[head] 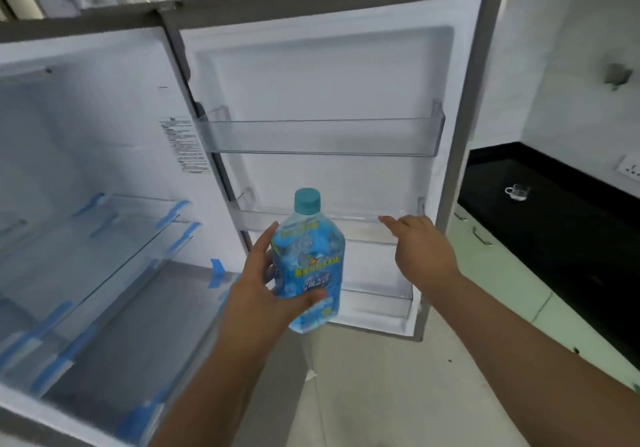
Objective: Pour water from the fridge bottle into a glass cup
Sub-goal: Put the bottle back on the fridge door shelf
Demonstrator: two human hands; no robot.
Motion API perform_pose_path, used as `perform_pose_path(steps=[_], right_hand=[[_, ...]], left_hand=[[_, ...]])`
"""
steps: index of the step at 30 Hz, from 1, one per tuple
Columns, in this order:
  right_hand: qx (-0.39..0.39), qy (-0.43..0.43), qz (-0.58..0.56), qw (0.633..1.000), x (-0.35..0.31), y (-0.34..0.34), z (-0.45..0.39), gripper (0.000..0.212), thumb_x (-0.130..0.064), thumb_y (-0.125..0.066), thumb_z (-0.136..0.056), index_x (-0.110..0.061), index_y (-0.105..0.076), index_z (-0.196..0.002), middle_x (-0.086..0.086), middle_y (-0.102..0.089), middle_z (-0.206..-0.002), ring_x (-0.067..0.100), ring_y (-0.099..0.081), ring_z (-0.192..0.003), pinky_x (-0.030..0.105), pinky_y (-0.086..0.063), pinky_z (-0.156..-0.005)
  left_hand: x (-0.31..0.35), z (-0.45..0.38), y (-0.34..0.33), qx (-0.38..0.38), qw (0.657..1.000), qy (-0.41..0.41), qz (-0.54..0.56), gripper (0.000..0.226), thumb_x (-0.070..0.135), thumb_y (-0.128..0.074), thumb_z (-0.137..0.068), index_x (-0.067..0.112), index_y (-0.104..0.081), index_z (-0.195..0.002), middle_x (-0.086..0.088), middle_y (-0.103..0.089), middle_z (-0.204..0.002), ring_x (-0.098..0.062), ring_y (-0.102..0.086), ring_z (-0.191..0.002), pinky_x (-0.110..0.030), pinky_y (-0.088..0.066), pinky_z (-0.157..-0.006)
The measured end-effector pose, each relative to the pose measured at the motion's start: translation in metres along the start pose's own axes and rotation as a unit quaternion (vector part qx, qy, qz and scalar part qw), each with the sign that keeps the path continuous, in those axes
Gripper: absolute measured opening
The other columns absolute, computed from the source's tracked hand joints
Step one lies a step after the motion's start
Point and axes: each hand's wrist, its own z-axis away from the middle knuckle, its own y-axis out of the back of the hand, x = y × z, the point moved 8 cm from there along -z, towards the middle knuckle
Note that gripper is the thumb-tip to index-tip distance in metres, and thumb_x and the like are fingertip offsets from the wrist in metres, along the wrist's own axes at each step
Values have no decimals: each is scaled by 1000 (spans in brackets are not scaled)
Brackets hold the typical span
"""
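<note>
— Blue-labelled water bottle [309, 266]: which way does it point?

— Long axis near vertical, teal cap [307, 201] uppermost, base tilted slightly toward the right. It is held in the air in front of the open fridge door [325, 76], level with the middle door shelf [353, 216].

— And the hands?

— Left hand [266, 294] grips the bottle from the left, thumb across the lower label, fingers behind. Right hand [420, 249] reaches forward, fingers extended and open, tips at the middle shelf's rim. A glass cup [517, 192] stands on the black counter [554, 218], well apart.
</note>
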Motion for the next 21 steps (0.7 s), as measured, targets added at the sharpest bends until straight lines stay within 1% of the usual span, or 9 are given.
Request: perform_pose_path(steps=[2, 7, 9, 13, 15, 17, 18, 19, 21], right_hand=[[11, -8, -18, 1000, 22, -3, -28, 77, 14, -45, -87, -29, -52, -150, 4, -63, -134, 28, -48, -129, 42, -52, -93], [4, -10, -55, 998, 59, -13, -92, 74, 12, -44, -89, -31, -54, -148, 0, -60, -135, 21, -42, -136, 35, -47, -99], [9, -3, -65, 998, 69, -18, -110, 70, 10, -45, -91, -31, -55, -147, -1, -61, -133, 19, -43, -136, 35, -46, -101], [26, 30, -93, 995, 82, -22, -134, 56, 1, -49, -98, -28, -59, -144, 0, -64, -129, 21, -46, -133, 35, -46, -105], [13, 51, -101, 994, 84, -25, -142, 51, -3, -52, -100, -28, -59, -145, 1, -64, -131, 22, -47, -133, 38, -48, -107], [24, 50, -100, 993, 86, -21, -144, 44, -17, -60, -102, -28, -60, -144, 2, -59, -141, 24, -46, -136, 44, -49, -108], [59, 36, -109, 992, 87, -14, -141, 41, -27, -64, -101, -28, -63, -142, 1, -56, -144, 23, -45, -136, 43, -50, -107], [107, 17, -132, 985, 87, -3, -133, 39, -37, -66, -99, -28, -66, -137, -1, -55, -140, 20, -45, -132, 37, -50, -101], [170, -19, -208, 963, 84, 10, -112, 33, -52, -60, -97, -28, -72, -117, -9, -58, -118, 7, -50, -113, 22, -45, -88]], left_hand=[[15, -28, -15, -2, 1000, -11, -7, 105, 18, -99, -66, 51, -43, -148, 14, -67, -133, -10, -67, -123, -47, -62, -95], [32, -84, -42, 2, 1000, -25, -6, 105, 16, -97, -66, 49, -41, -149, 20, -67, -129, -1, -67, -118, -36, -63, -93], [32, -102, -53, 3, 1000, -23, -11, 104, 21, -96, -66, 50, -40, -149, 23, -65, -129, 3, -66, -116, -35, -63, -93], [27, -129, -70, 10, 1000, -18, -15, 108, 41, -93, -57, 52, -38, -149, 19, -66, -132, -6, -67, -121, -43, -62, -96], [23, -140, -75, 14, 1000, -18, -13, 106, 38, -94, -59, 52, -39, -148, 18, -66, -132, -10, -66, -123, -48, -61, -97], [17, -149, -80, 15, 1000, -12, -11, 103, 25, -97, -65, 52, -41, -147, 17, -68, -131, -12, -67, -123, -50, -60, -99], [14, -154, -83, 16, 1000, -6, -5, 101, 18, -96, -67, 51, -42, -146, 16, -69, -130, -13, -68, -122, -50, -60, -99], [11, -158, -85, 13, 1000, 0, 1, 99, 13, -96, -68, 49, -44, -145, 16, -70, -128, -14, -69, -120, -51, -59, -99], [5, -167, -92, 3, 1000, 9, 12, 96, 7, -95, -68, 46, -46, -142, 17, -71, -125, -13, -70, -118, -50, -60, -98]])
